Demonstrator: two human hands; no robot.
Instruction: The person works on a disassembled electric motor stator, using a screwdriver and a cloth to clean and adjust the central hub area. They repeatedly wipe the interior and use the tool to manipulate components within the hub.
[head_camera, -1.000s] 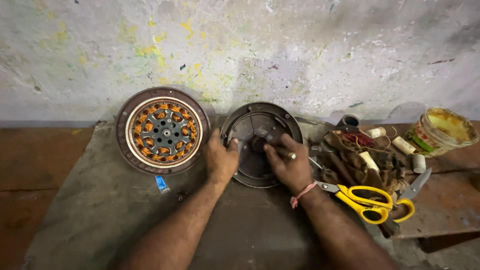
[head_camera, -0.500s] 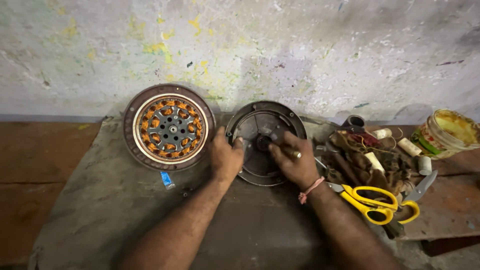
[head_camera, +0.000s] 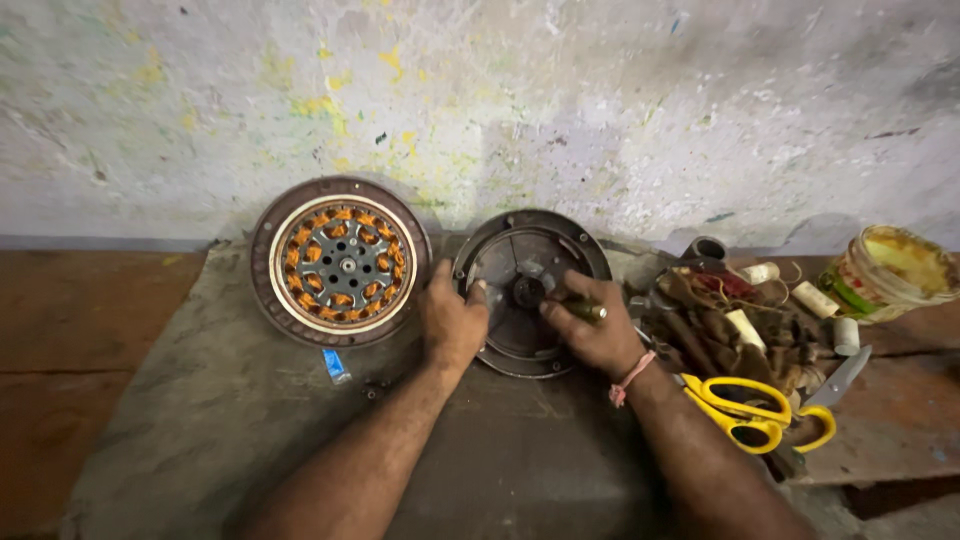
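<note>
**Two hands on a round motor cover at a cluttered workbench**

A stained, paint-flecked wall (head_camera: 560, 100) rises behind a low wooden surface (head_camera: 90, 330) with a grey cloth (head_camera: 200, 420) spread across its middle. Leaning on the wall at the left stands a wound stator disc (head_camera: 341, 262), its copper coils ringed by a rusty rim. Just beside it, to the right, the dark round cover plate (head_camera: 530, 290) lies tilted against the wall, and both hands are on it. The left hand (head_camera: 453, 322) presses on the plate's left rim, fingers curled over the edge. The right hand (head_camera: 592, 328) sits over the plate's lower right, fingers closed around a small dark tool (head_camera: 585, 311) pointing at the hub; what kind of tool I cannot tell.

Further right lies a heap of cord, rags and white spools (head_camera: 740, 320), then a yellow-lidded tub (head_camera: 890, 268), yellow-handled scissors (head_camera: 755, 408), and a small blue piece (head_camera: 336, 366) on the cloth.

As I judge it, the plate is only propped, so a hard push by the tool could make it slide or tip, and the tool tip could skid off the hub toward the left fingers.
</note>
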